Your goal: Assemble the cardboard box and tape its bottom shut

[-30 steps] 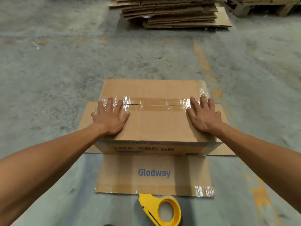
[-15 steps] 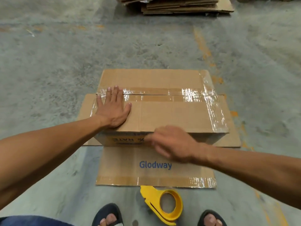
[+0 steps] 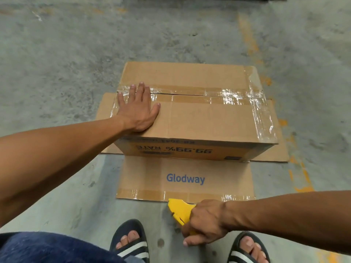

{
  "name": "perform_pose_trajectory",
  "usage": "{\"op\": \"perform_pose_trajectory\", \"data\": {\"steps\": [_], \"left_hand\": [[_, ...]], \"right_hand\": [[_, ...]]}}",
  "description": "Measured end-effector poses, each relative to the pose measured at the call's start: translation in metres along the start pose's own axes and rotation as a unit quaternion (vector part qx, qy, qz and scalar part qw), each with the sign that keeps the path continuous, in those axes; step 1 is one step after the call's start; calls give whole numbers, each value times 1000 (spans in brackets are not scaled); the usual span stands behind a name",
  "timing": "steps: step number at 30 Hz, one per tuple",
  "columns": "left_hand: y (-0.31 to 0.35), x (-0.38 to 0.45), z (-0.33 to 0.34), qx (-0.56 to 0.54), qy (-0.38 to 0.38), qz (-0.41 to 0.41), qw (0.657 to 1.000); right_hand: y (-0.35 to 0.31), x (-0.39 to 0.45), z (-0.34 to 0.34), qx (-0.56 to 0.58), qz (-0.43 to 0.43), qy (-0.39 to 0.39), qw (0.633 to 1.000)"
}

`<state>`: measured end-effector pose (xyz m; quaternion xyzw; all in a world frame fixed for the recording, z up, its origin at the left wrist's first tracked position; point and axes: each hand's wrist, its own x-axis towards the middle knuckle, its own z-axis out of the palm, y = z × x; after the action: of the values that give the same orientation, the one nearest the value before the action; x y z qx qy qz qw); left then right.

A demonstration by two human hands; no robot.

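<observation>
The brown cardboard box (image 3: 205, 120) stands upside down on the concrete floor, its lower flaps spread flat around it. Clear tape (image 3: 224, 94) runs along the centre seam and down the right end of the upturned bottom. My left hand (image 3: 137, 109) lies flat, fingers spread, on the left end of the box, fingertips on the taped seam. Near my feet, my right hand (image 3: 206, 223) is closed around the yellow tape dispenser (image 3: 179, 210), which lies at the front edge of the flap printed "Glodway" (image 3: 185, 179). The roll itself is hidden under my hand.
My two feet in dark sandals (image 3: 131, 242) stand close to the dispenser, with a dark blue trouser leg (image 3: 47, 247) at the lower left. Bare concrete floor (image 3: 76, 54) with worn orange paint marks (image 3: 247, 37) surrounds the box.
My right hand left the right end of the box, swept back toward me and closed on the tape dispenser. My left hand stayed pressed on the box. The view tilted down.
</observation>
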<state>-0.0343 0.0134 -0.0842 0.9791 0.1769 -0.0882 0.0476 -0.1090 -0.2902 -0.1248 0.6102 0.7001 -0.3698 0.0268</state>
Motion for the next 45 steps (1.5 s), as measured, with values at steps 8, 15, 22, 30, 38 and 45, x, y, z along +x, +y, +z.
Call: {"op": "perform_pose_trajectory", "data": {"steps": [8,15,22,30,38,45], "left_hand": [[-1,0,-2,-2,4,7,1000],[0,-1,-5,-3,0,9,1000],[-1,1,-10,-10,-10,9,1000],[1,4,-19,5,-18,7,1000],[-1,6,-26,-6,-27,4,1000],[11,18,-69,-226,88,1,970]], "right_hand": [[2,13,-11,208,178,-18,962],[33,13,-58,341,276,-21,898],[49,-9,-126,425,180,19,887],[76,-61,-241,540,122,189,811],[105,-96,-308,532,119,319,775],[126,-106,-279,615,61,329,714]]}}
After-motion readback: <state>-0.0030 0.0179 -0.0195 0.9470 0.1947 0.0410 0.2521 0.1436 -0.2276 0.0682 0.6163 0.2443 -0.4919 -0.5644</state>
